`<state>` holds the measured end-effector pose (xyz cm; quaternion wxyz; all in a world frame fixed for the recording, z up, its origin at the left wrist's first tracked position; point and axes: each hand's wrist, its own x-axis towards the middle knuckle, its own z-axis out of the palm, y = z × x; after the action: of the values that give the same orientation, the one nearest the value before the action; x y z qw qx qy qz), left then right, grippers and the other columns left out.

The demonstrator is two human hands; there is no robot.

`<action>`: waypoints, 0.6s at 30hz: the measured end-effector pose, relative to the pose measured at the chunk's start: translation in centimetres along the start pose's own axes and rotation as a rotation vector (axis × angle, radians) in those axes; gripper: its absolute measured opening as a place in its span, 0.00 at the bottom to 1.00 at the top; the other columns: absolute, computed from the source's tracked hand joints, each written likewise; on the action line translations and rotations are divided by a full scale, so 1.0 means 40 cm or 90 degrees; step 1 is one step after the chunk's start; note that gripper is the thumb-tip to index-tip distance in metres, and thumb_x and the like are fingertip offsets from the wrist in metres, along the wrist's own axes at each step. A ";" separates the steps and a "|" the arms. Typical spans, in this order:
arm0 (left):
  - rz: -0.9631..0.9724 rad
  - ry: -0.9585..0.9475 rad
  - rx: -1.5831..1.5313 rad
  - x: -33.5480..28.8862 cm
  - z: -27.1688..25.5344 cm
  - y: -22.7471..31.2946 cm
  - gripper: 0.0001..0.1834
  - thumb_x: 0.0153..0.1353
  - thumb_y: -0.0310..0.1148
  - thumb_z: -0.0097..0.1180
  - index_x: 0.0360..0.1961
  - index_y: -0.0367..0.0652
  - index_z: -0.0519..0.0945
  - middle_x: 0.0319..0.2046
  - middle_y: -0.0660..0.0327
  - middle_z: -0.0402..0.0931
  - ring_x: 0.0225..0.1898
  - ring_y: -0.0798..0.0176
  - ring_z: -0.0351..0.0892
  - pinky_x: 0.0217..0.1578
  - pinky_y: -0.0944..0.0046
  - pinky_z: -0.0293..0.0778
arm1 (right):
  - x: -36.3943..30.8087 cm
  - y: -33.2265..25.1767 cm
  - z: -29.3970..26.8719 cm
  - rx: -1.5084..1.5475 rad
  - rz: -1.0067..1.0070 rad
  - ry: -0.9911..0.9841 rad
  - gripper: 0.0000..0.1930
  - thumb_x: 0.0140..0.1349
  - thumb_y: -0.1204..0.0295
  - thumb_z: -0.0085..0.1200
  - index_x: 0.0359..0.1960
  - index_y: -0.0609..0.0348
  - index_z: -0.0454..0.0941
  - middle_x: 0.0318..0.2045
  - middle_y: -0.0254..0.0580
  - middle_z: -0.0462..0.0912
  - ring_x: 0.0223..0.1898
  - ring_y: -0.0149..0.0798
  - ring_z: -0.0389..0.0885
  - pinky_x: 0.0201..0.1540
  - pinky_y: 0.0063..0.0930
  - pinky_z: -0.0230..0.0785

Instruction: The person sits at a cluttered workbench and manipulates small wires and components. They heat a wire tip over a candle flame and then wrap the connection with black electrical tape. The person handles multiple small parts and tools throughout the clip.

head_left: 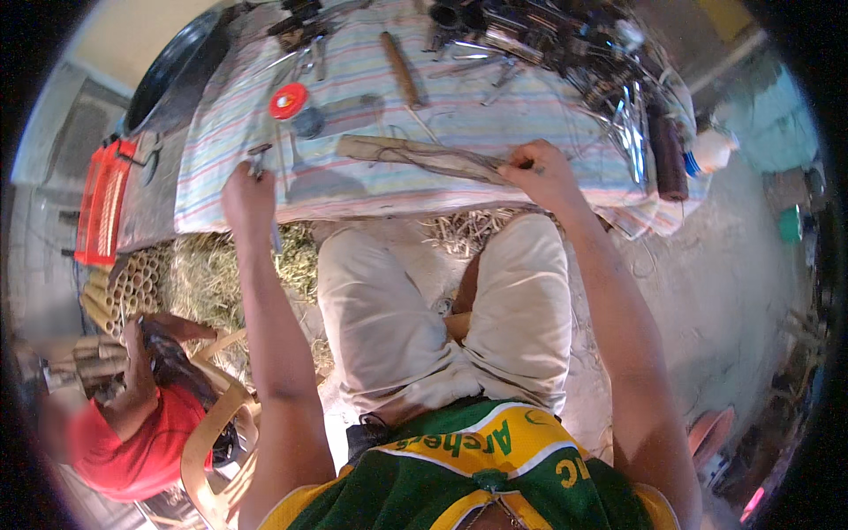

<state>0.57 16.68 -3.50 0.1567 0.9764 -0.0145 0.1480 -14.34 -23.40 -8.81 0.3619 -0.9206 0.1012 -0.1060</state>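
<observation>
My left hand [249,196] is closed round a small metal tool with a dark crosspiece [259,149] at its top; its exact kind does not show. It is over the cloth's near left edge. Further right, my right hand [543,177] pinches the right end of a long flat brown piece [397,154], wood or stiff cloth, with thin dark cord or wire along it. The piece lies slantwise on the striped cloth [230,190]. Just beyond it are a wooden-handled tool [400,71] with a thin metal shaft and a jar with a red lid [289,102].
Dark tubes and metal tools [565,53] crowd the far right of the table. A dark brown cylinder [669,159] is at its right edge. To the left are a black basin [177,71], a red crate [106,203] and cut bamboo tubes [132,283]. A person in red [150,442] sits lower left.
</observation>
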 end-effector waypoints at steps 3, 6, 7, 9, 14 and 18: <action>0.010 0.049 -0.282 -0.119 -0.056 0.049 0.22 0.59 0.31 0.60 0.51 0.27 0.76 0.29 0.53 0.81 0.27 0.61 0.80 0.29 0.62 0.75 | -0.001 0.001 0.002 0.019 0.005 -0.004 0.16 0.48 0.63 0.67 0.30 0.63 0.84 0.35 0.50 0.80 0.41 0.47 0.80 0.46 0.35 0.70; -0.053 -0.103 -0.652 -0.253 -0.023 0.160 0.18 0.61 0.27 0.61 0.51 0.32 0.78 0.34 0.59 0.81 0.29 0.70 0.77 0.28 0.68 0.74 | -0.006 -0.008 0.004 0.022 0.024 -0.007 0.15 0.49 0.65 0.66 0.31 0.65 0.83 0.37 0.49 0.80 0.42 0.45 0.79 0.47 0.33 0.69; 0.029 -0.113 -0.643 -0.306 0.000 0.212 0.17 0.61 0.28 0.61 0.51 0.33 0.78 0.33 0.59 0.81 0.28 0.70 0.77 0.27 0.68 0.73 | -0.006 -0.012 0.004 0.023 0.031 -0.003 0.14 0.49 0.65 0.66 0.31 0.65 0.83 0.38 0.49 0.80 0.42 0.46 0.79 0.47 0.34 0.69; 0.171 -0.139 -0.560 -0.380 0.042 0.312 0.17 0.62 0.30 0.60 0.50 0.34 0.79 0.30 0.55 0.80 0.26 0.69 0.75 0.26 0.68 0.71 | -0.006 -0.022 0.001 0.016 0.047 -0.010 0.14 0.49 0.65 0.66 0.31 0.65 0.83 0.37 0.49 0.80 0.43 0.46 0.79 0.48 0.34 0.69; 0.127 -0.263 -0.552 -0.444 0.120 0.452 0.14 0.64 0.32 0.58 0.47 0.35 0.78 0.22 0.55 0.75 0.20 0.68 0.71 0.23 0.65 0.68 | -0.008 -0.036 -0.002 -0.027 0.060 -0.026 0.13 0.50 0.66 0.66 0.31 0.64 0.84 0.38 0.50 0.80 0.43 0.45 0.79 0.48 0.35 0.69; 0.135 -0.244 -0.573 -0.453 0.165 0.471 0.13 0.63 0.32 0.59 0.45 0.36 0.76 0.22 0.54 0.76 0.19 0.62 0.73 0.22 0.61 0.69 | -0.010 -0.032 0.006 -0.021 0.042 -0.002 0.12 0.50 0.67 0.65 0.31 0.64 0.84 0.38 0.51 0.81 0.42 0.47 0.80 0.47 0.36 0.70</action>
<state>-16.26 -3.60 -9.10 0.5413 0.8145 -0.2050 -0.0398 -14.51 -22.22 -8.17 0.3503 -0.9227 0.1325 -0.0910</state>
